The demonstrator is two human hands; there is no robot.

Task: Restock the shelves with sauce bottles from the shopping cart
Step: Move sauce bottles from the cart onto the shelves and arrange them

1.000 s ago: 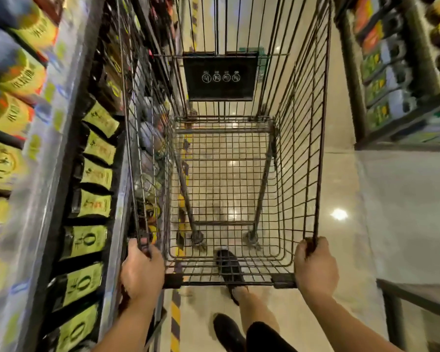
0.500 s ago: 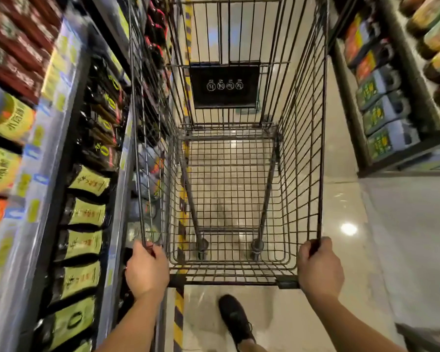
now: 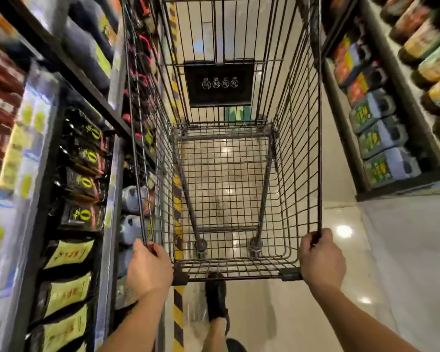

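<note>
A dark wire shopping cart [image 3: 300,158] fills the middle of the view, and nothing lies in its basket. My left hand [image 3: 149,271] grips the cart's near left corner. My right hand [image 3: 321,262] grips its near right corner. A black sign [image 3: 219,83] with white symbols hangs on the cart's far end. Dark sauce bottles with yellow labels [image 3: 66,295] lie in rows on the left shelf [image 3: 109,224], close beside the cart.
A second shelf unit [image 3: 396,184] on the right holds jugs [image 3: 381,138] and bottles. A yellow and black striped strip [image 3: 178,316] runs along the floor by the left shelf. My black shoe [image 3: 216,298] is under the cart's near end. Pale shiny floor lies on the right.
The cart and I have rolled forward along the aisle; shelf goods on both sides slid towards me. My foot has stepped forward under the cart. Both hands keep their grip.
</note>
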